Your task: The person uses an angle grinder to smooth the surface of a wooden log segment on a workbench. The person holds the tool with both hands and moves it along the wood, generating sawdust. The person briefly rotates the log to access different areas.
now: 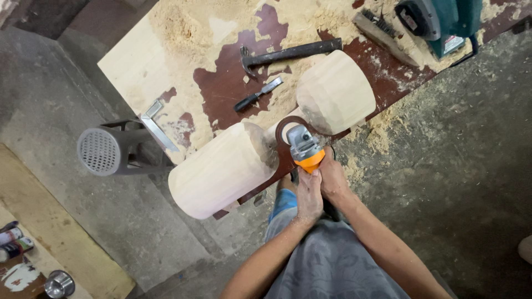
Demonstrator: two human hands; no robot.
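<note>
wooden piece (266, 149) at bench edge (138, 66), two fat ends, thin neck: likely heavy, stiff, best held by an end | grinder (303, 147) at neck, wheel mostly hidden | left hand (309, 195), right hand (332, 178) both wrapped tight round its body

I read the floor (454, 144) as bare grey concrete, rough, w/ sawdust drifts along the worktop edge. Worktop (227, 83): dark red-brown surface, paint worn, approx. half covered by sawdust; pale board section at its left end. A grey fan-type unit (102, 149) stands on the floor left of the worktop. Lower left: pale wood board (66, 243) laid on the floor, spray cans (14, 241) beside it. Light is even, diffuse; no hard shadows.
</note>
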